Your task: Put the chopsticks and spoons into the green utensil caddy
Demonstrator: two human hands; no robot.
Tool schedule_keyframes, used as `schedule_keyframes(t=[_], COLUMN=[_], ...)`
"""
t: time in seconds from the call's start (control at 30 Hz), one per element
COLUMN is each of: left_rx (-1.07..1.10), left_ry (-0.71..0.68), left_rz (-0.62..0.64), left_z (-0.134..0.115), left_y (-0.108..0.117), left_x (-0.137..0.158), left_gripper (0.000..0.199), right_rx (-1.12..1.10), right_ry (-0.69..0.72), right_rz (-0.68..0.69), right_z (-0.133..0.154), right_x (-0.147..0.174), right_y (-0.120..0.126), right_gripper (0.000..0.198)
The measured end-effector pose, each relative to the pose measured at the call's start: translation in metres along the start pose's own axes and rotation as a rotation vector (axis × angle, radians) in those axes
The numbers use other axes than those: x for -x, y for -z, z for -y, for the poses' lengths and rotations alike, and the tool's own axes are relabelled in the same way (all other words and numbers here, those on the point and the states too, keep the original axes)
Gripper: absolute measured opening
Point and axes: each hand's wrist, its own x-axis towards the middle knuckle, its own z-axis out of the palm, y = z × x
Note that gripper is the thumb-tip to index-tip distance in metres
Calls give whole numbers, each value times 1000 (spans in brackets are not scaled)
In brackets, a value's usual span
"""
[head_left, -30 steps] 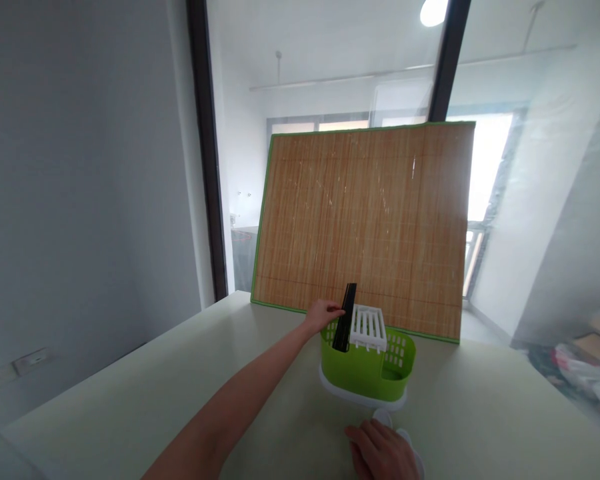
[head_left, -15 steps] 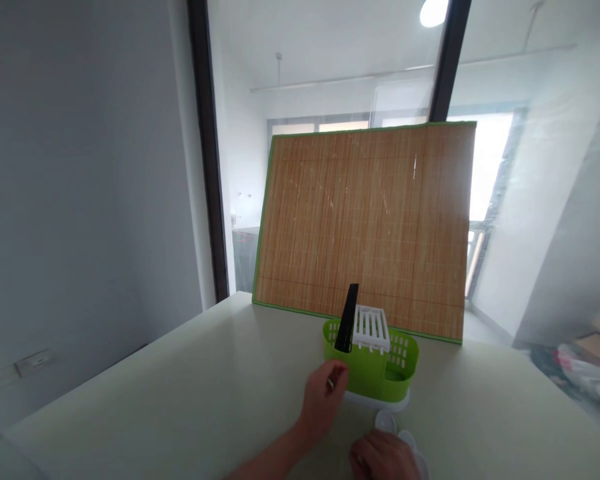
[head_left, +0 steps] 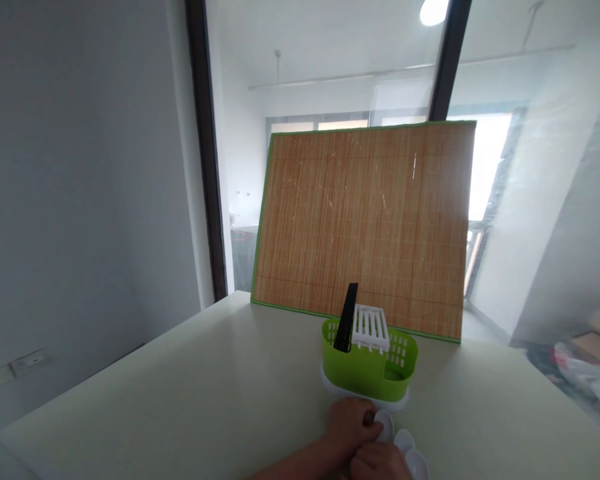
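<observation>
My left hand [head_left: 353,425] is closed, its thumb and fingers pinching the edge of a white spoon [head_left: 385,421]. Just below it, my right hand [head_left: 380,462] is curled with fingers together. Two more white spoons, one [head_left: 404,440] behind the other [head_left: 417,463], fan out from its right side; their handles are hidden by the hand. Beyond the hands stands a green basket [head_left: 360,375] with perforated walls on a white base tray [head_left: 330,385]. Black chopsticks [head_left: 347,320] lean upright in its left part. A white slatted rack [head_left: 371,327] sits across its middle.
A bamboo mat [head_left: 365,220] with green edging leans upright behind the basket on the white table [head_left: 190,373]. Behind it are dark-framed glass panes [head_left: 205,153]. Boxes and plastic bags [head_left: 580,373] lie beyond the table on the right.
My left hand has moved from the front of the basket down and right to the nearest spoon. My right hand has shifted slightly, showing more of the spoons beside it.
</observation>
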Motion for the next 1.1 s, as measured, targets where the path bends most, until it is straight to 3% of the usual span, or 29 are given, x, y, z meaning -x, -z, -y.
schedule_keyframes(t=[0.17, 0.33, 0.43, 0.53, 0.63, 0.7, 0.77, 0.9, 1.1], left_rx=[49, 280, 445, 515, 492, 442, 373, 270, 209], left_ry=[59, 42, -28, -69, -121, -174, -231, -297, -345], left_rz=[18, -140, -323, -470, -546, -580, -603, -639, -662], left_z=[3, 0, -8, -15, -15, -13, -12, -13, -13], left_y=[-1, 11, 28, 44, 53, 55, 55, 57, 56], left_x=[3, 8, 13, 19, 22, 24, 25, 27, 28], left_gripper=[19, 18, 22, 23, 20, 17, 15, 13, 11], right_rx=[-27, -21, -53, -163, -297, -373, -420, -373, -285], right_ry=[-12, -101, -287, -591, -843, -913, -899, -776, -744], right_rz=[-6, -91, -126, -184, -220, -185, -87, 133, 198], right_z=[3, 1, -1, -2, -1, -2, -4, -8, -9], right_x=[-2, -7, -7, -4, -3, -3, -3, 0, 2], right_y=[2, 15, 24, 28, 25, 22, 20, 16, 18], right_gripper=[43, 34, 28, 33, 33, 30, 38, 31, 36])
